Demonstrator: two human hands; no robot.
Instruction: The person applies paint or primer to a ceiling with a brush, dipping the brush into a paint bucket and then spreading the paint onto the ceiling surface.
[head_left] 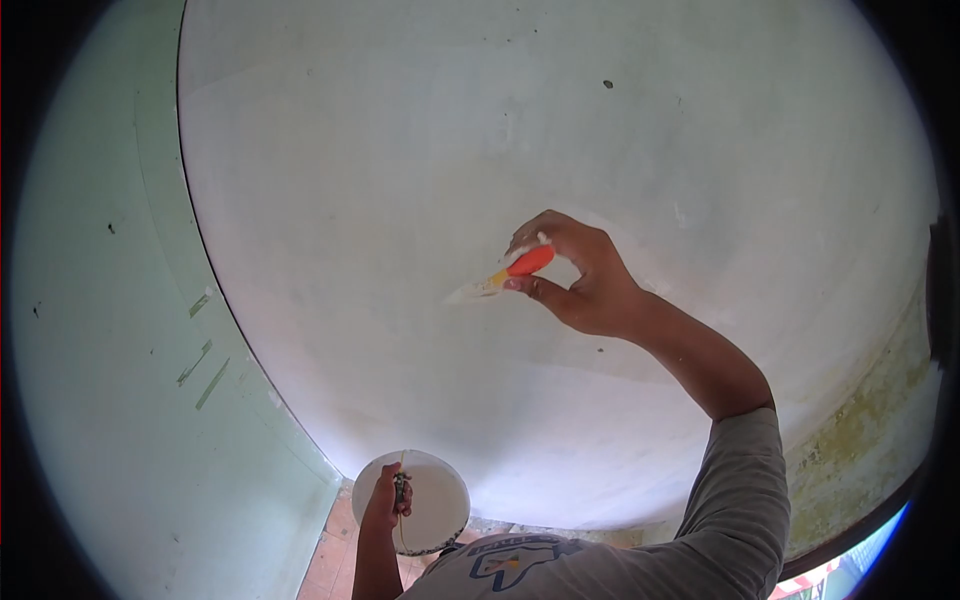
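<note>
Against the pale wall (400, 180), my right hand (575, 275) holds a putty knife with an orange and yellow handle (531, 262). White paste clings to the knife and to my fingers, and the blade lies at the wall's surface, hard to tell apart from it. Low in the view, my left hand (392, 495) grips a dark handle on a round white pan or lid (437, 500). A thin yellowish strip runs across the round piece beside my fingers.
A greenish wall (90, 300) with scraped marks meets the pale wall at a corner on the left. Reddish floor tiles (330, 555) show at the bottom. Stained, peeling wall (850, 450) and a dark edge are at the right.
</note>
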